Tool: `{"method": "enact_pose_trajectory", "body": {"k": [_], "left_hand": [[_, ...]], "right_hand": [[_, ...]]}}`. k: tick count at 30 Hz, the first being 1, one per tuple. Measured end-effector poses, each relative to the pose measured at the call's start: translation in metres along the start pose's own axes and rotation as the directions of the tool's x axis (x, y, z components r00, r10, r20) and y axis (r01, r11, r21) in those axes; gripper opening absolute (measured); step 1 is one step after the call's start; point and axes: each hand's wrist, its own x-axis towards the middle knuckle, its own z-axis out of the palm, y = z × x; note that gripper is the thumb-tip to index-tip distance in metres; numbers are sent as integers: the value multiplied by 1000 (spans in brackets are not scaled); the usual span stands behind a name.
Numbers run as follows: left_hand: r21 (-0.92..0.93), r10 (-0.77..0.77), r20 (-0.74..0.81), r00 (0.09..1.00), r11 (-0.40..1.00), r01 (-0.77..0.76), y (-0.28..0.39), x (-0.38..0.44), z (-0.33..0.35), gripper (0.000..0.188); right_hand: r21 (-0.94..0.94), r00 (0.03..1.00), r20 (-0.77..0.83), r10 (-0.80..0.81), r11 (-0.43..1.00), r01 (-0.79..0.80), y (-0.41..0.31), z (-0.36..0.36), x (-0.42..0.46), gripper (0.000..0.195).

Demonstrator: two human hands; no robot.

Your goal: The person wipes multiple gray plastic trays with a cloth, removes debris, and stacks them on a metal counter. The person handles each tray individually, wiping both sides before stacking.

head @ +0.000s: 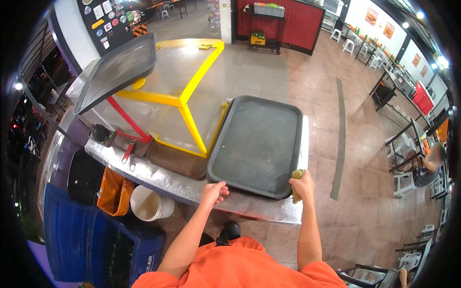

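A dark grey serving tray [256,144] lies flat on a metal-topped counter [284,213] in front of me. My right hand [303,185] grips a yellowish-green cloth [297,175] at the tray's near right corner. By its near left edge is my left hand [215,193], with the fingers loosely curled and nothing visible in them. Whether those fingers touch the rim I cannot tell. A second dark tray [122,68] rests tilted against a clear-panelled case [169,72] with yellow and red framing.
Left of me stand a white bucket [147,203], an orange bag-lined bin [114,192] and a blue wheeled bin [97,234]. A red-handled tool [128,151] lies on the counter. A person [426,169] sits at a table on the right.
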Motion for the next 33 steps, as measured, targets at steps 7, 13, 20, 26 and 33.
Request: {"method": "enact_pose_trajectory", "body": {"k": [7, 13, 20, 26, 33], "left_hand": [[-59, 89, -92, 992, 994, -95, -7, 13, 15, 38], [-190, 83, -220, 972, 974, -126, -16, 5, 29, 34], [-573, -133, -86, 987, 817, 60, -1, -19, 47, 26], [-578, 43, -158, 986, 806, -128, -3, -5, 48, 32], [-722, 103, -117, 988, 674, -156, -38, -49, 16, 29]], "right_hand": [[-82, 999, -46, -18, 997, 14, -3, -8, -19, 48], [-124, 1000, -28, -15, 992, 12, -13, -8, -23, 44], [16, 999, 33, -22, 1000, 22, 13, -1, -13, 43], [164, 980, 163, 117, 976, -144, -21, -4, -55, 46], [321, 980, 195, -26, 946, -39, 19, 11, -116, 57]]}}
